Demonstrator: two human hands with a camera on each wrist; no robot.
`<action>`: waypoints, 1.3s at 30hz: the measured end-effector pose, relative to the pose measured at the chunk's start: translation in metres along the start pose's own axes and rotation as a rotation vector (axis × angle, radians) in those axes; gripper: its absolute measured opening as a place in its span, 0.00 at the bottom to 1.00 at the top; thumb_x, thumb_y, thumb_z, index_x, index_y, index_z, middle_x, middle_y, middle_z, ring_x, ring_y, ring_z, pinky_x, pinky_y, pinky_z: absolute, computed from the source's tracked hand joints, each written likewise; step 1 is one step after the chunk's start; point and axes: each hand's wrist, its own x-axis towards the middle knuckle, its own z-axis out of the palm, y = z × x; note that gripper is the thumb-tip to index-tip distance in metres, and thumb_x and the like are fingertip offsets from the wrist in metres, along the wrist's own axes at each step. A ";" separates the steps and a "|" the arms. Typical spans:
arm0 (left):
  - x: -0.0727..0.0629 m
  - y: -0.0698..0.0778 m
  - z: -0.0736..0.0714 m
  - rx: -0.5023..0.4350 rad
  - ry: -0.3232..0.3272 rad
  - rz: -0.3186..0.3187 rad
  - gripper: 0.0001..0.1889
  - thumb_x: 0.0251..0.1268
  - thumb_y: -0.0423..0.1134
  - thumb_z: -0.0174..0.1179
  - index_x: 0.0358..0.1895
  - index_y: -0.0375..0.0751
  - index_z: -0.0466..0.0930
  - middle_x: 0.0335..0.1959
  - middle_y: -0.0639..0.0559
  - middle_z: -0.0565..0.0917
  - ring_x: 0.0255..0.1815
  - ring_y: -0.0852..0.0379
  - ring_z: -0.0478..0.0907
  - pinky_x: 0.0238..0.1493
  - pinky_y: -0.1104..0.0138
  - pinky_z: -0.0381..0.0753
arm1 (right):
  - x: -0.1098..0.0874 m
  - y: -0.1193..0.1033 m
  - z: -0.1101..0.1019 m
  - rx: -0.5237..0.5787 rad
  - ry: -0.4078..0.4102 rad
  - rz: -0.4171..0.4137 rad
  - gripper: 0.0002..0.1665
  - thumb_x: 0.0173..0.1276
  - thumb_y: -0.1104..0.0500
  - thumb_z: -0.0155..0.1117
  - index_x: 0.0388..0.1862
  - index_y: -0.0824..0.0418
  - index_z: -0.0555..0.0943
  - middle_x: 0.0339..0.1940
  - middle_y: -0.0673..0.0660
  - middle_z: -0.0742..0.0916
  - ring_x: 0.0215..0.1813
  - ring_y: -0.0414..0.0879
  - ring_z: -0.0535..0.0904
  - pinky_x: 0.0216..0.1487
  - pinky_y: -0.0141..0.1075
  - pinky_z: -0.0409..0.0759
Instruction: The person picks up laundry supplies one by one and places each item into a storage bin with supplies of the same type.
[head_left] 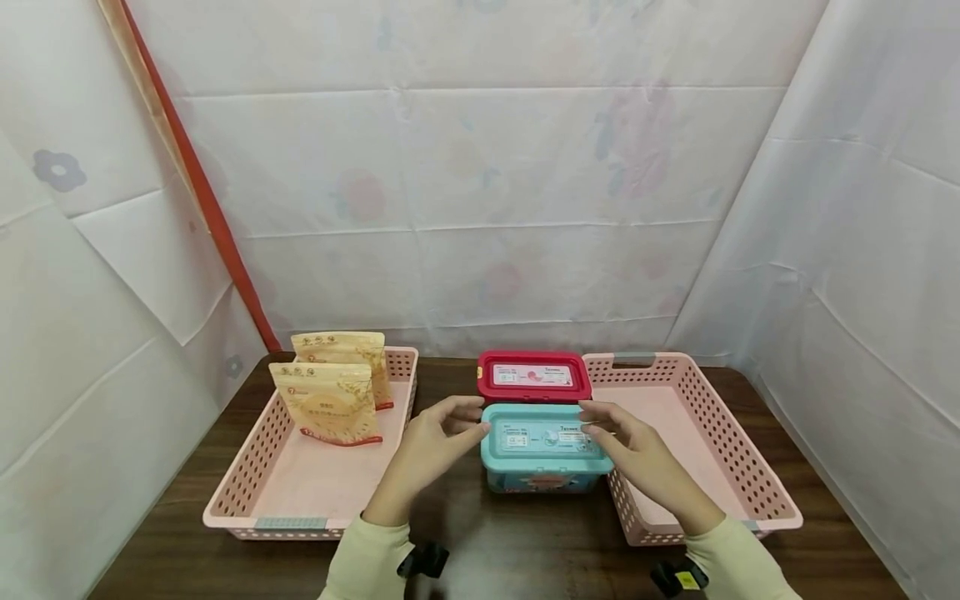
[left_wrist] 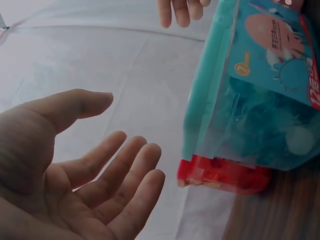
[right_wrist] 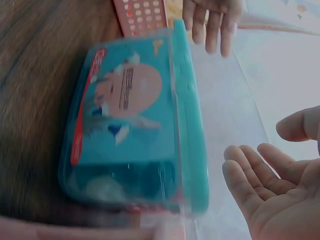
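"What do our fingers have hold of?"

"Nothing on either side: our left hand [head_left: 435,450] and right hand [head_left: 637,454] both have the thumb well parted from gently bent fingers, and the wrist views show a gap between each and the teal tub [head_left: 546,450]"

"So where does that tub sit?"

"Below and between our two sets of fingertips, upright on the dark tabletop [head_left: 487,550]. In the head view our right fingertips overlap one end of its lid [right_wrist: 192,130], and our left thumb shows at the other"

"And what lies around?"

"Just past our fingertips, the red tub [head_left: 534,375]; outside our right fingers, a pink basket [head_left: 678,404]; outside our left ones, a second basket [head_left: 315,492] with two yellow bags [head_left: 330,404] standing in it"

"How should we take a good hold, if we want one?"

"We'd judge it best to bring both hands down evenly and press on the tub's body, under the rim, since gripping only the lid might pop it loose. We should also mind the basket wall beside our right fingers and avoid nudging the red tub beyond them"
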 end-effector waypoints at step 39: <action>0.007 -0.024 0.007 -0.362 -0.136 -0.234 0.31 0.69 0.44 0.66 0.68 0.29 0.70 0.58 0.35 0.75 0.52 0.48 0.79 0.50 0.52 0.84 | 0.007 0.041 -0.033 0.106 -0.100 0.225 0.33 0.77 0.56 0.59 0.70 0.78 0.65 0.58 0.71 0.80 0.51 0.54 0.83 0.52 0.46 0.83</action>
